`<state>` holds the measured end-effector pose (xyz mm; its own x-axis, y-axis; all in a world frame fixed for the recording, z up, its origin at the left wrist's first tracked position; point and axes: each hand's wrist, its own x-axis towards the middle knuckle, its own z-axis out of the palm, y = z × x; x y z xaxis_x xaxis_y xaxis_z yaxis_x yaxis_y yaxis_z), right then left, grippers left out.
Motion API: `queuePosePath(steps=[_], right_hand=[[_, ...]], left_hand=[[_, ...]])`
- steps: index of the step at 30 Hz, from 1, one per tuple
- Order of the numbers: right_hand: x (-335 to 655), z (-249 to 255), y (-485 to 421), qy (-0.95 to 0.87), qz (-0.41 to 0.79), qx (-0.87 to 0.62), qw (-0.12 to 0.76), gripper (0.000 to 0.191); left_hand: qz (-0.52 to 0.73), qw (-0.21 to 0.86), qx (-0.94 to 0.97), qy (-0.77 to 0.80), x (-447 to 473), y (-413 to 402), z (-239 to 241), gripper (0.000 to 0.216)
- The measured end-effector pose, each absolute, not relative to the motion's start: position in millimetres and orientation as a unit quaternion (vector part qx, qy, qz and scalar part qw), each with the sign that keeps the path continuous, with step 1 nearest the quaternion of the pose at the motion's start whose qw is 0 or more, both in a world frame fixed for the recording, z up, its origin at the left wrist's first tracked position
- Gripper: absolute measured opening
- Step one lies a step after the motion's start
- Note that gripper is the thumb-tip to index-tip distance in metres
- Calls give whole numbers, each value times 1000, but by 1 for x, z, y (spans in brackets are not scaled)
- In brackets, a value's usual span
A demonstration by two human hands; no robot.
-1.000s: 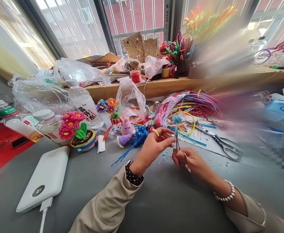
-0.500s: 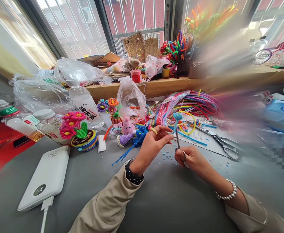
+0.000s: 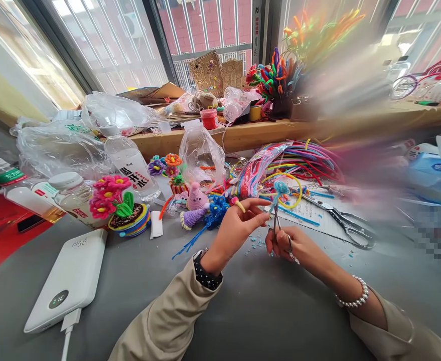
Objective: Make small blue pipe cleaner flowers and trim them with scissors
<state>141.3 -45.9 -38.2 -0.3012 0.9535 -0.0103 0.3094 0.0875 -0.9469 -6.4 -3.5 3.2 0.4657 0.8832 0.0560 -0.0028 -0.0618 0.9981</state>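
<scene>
Between thumb and fingers my left hand [image 3: 239, 225] pinches the stem of a light-blue pipe-cleaner flower [image 3: 281, 188], its fuzzy head pointing up. A yellow ring-like band with a pink tip sits on one of its fingers. My right hand [image 3: 290, 244] is closed around the handles of small scissors [image 3: 276, 223], whose blades point up against the blue stem. Small blue fuzz clippings [image 3: 257, 242] lie on the grey table [image 3: 280, 306] beneath. Just left of my left hand are a dark-blue pipe-cleaner flower [image 3: 217, 208] and a pink crocheted figure [image 3: 196, 196].
Large silver scissors [image 3: 342, 220] lie on paper at the right. Behind are bundled pipe cleaners [image 3: 299, 158] and a clear plastic bag [image 3: 203, 150]. At the left stand a potted pink flower [image 3: 124, 213], a water bottle [image 3: 132, 165] and a white power bank [image 3: 69, 276] with a cable.
The blue flower has shifted slightly right and down. The small scissors' blades now show apart, and my right hand has turned a little. The view has moved slightly.
</scene>
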Motion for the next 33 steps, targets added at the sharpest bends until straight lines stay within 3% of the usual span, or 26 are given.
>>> queuePosePath(steps=[24,33], right_hand=[[138,-37,-46,-645,492,-460,360,63],[138,-36,-48,-635,503,-456,367,63]], left_hand=[[374,545,653,369,-4,-6,0,32],[392,476,691,377,-1,-12,0,32]])
